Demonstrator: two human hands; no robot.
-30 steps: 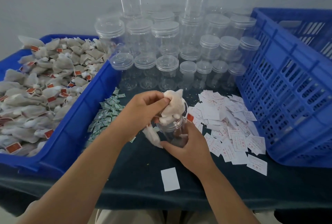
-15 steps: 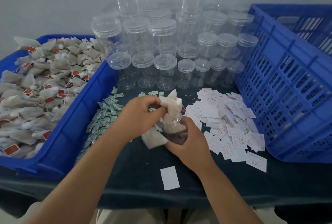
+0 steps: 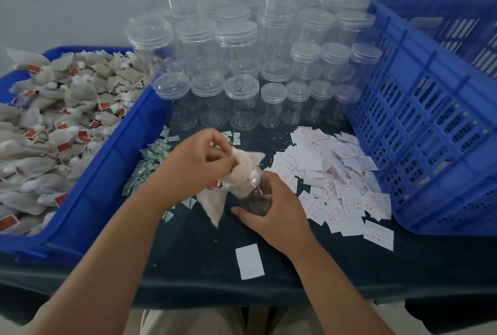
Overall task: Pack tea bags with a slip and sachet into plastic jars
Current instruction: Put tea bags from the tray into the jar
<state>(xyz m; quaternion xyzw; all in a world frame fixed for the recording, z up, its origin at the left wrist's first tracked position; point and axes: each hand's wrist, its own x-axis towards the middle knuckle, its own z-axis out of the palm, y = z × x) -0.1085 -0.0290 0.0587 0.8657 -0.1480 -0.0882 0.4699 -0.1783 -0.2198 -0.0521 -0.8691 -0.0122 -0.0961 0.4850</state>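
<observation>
My right hand (image 3: 277, 208) grips a clear plastic jar (image 3: 254, 195), tilted with its mouth toward the upper left. My left hand (image 3: 199, 165) pinches a bunch of beige tea bags (image 3: 244, 165) at the jar's mouth. Part of the bunch sticks out above the rim. One more tea bag (image 3: 213, 204) hangs below my left hand, outside the jar. White paper slips (image 3: 336, 173) lie in a heap to the right. Small green sachets (image 3: 150, 162) are scattered to the left.
A blue tray (image 3: 113, 173) piled with tea bags stands at the left. A blue slotted crate (image 3: 430, 125) stands at the right. Rows of lidded clear jars (image 3: 236, 87) fill the back. A single blank slip (image 3: 249, 261) lies near the front edge of the dark cloth.
The jar has tipped from nearly upright toward the left. The tea bag bunch sits lower in its mouth. My view has shifted slightly.
</observation>
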